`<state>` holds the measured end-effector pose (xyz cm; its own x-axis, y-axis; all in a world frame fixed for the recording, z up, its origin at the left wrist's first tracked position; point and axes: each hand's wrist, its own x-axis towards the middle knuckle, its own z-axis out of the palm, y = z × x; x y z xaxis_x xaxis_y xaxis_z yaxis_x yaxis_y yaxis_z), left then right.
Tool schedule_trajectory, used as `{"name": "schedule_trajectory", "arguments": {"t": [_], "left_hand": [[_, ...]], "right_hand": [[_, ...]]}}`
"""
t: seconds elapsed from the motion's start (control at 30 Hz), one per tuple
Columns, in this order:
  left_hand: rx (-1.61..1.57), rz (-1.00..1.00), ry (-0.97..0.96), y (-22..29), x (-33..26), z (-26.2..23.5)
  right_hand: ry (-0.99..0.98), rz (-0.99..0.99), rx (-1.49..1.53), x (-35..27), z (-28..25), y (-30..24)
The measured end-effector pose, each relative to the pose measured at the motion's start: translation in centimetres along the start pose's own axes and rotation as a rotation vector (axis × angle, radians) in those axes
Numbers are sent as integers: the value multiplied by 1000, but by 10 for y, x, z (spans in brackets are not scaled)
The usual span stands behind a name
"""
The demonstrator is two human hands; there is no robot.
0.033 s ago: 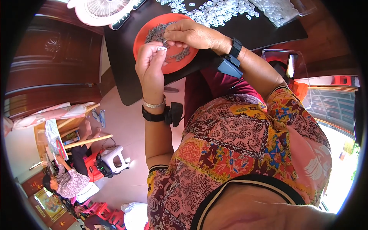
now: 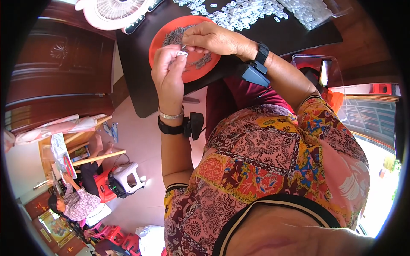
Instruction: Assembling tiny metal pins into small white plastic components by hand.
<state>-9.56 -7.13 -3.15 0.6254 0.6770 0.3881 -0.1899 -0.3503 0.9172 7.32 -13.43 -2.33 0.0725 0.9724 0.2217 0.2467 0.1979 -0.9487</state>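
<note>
Over a round orange plate (image 2: 195, 76) my two hands meet, fingertips close together. My left hand (image 2: 169, 72) is closed, pinching a small white plastic piece (image 2: 182, 53) between thumb and forefinger. Coming in from the right, my right hand (image 2: 215, 39) is also closed. A small grey metal piece (image 2: 184, 48), perhaps a screw, shows at its fingertips, right by the white piece. Whether the two pieces touch I cannot tell. Many thin grey metal pieces (image 2: 202, 62) lie heaped on the plate, partly hidden behind my hands.
The plate stands on a dark table (image 2: 141, 81). Beyond it lies a spread of white oval plastic pieces (image 2: 239, 15), beside a clear bag (image 2: 305, 13) full of them. A fan (image 2: 113, 10) stands at the far left. A person (image 2: 79, 202) sits lower left, near stools (image 2: 128, 178).
My left hand has shifted slightly to the right, and the white piece in it sits at a slightly different angle. My right hand has hardly moved.
</note>
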Motion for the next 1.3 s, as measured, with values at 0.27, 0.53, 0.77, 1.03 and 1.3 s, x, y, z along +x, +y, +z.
{"name": "schedule_trajectory", "arguments": {"t": [0.27,0.53,0.77,1.03,1.3], "left_hand": [[16,-87,-129,-5,9,-6],[-431,-208,-56,-4,10,-4],[86,-297,-22,1,12,-6],[-172,-272,22,10,-5,4],[-346,-245,13,22,-26,17]], "right_hand": [[-109,-27,52,2,4,5],[-29,-170,-117,1,0,11],[254,-284,-530,-11,-3,7],[161,-337,-442,-22,10,-6],[59,-225,203,-37,9,-7]]}}
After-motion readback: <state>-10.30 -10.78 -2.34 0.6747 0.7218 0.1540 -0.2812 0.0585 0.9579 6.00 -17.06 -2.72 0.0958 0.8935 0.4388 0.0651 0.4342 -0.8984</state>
